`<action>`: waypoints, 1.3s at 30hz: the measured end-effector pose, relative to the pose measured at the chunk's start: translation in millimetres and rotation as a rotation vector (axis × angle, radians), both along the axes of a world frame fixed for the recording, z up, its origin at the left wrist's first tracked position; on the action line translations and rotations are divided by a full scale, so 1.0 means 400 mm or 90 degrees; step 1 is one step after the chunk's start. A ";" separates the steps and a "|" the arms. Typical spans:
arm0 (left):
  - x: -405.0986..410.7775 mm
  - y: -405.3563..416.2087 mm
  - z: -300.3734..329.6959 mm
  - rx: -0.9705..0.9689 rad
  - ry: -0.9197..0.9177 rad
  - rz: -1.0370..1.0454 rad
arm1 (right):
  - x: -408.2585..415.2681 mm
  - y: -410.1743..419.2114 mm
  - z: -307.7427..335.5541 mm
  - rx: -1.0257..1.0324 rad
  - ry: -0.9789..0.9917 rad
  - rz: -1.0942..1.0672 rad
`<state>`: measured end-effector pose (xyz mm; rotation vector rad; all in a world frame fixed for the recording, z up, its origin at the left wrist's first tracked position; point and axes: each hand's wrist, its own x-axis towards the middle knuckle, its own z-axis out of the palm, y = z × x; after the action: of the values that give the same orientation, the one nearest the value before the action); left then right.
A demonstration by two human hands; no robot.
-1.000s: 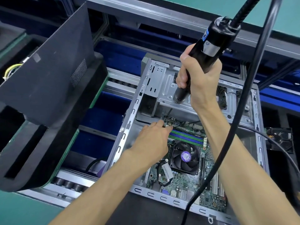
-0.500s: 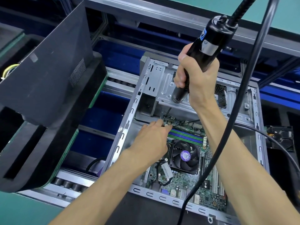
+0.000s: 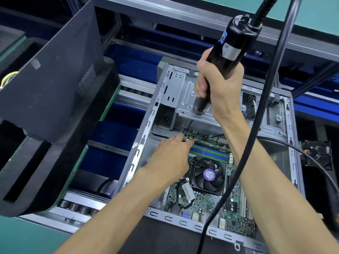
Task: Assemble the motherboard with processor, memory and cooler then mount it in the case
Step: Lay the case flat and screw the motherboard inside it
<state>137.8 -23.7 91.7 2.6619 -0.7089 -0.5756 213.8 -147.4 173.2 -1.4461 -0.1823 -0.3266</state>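
Observation:
The green motherboard (image 3: 205,202) lies inside the open grey metal case (image 3: 146,136). It carries a black cooler fan (image 3: 208,176) and blue and green memory sticks (image 3: 209,152). My right hand (image 3: 220,88) grips a black electric screwdriver (image 3: 233,46) upright, its thin bit reaching down to the board's far left corner. My left hand (image 3: 172,154) rests on the board beside that corner, fingertips by the bit's tip. Whether the fingers pinch a screw is hidden.
A thick black cable (image 3: 260,114) hangs from the screwdriver across the case. A large black foam tray (image 3: 45,107) stands at the left on a roller conveyor (image 3: 77,206). A black drive (image 3: 315,153) lies right of the case. A metal drive cage (image 3: 185,92) spans the case's far end.
The right hand and screwdriver have shifted slightly left and down toward the board's corner. The left hand stays by that corner.

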 end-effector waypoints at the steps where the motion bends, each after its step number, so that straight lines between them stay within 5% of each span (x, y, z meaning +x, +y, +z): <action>1: 0.000 0.000 0.000 0.001 0.000 0.000 | 0.000 0.000 0.000 0.002 0.004 -0.001; 20: -0.001 0.002 -0.002 0.006 -0.003 -0.004 | -0.002 0.004 -0.005 -0.010 0.018 -0.041; 39: -0.005 0.013 -0.008 -0.015 -0.018 -0.010 | -0.113 -0.045 0.127 0.122 -0.181 -0.103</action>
<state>135.6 -18.5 88.6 2.6500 -0.7402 -0.5321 168.6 -165.3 224.0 -1.2222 -0.2578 -0.6652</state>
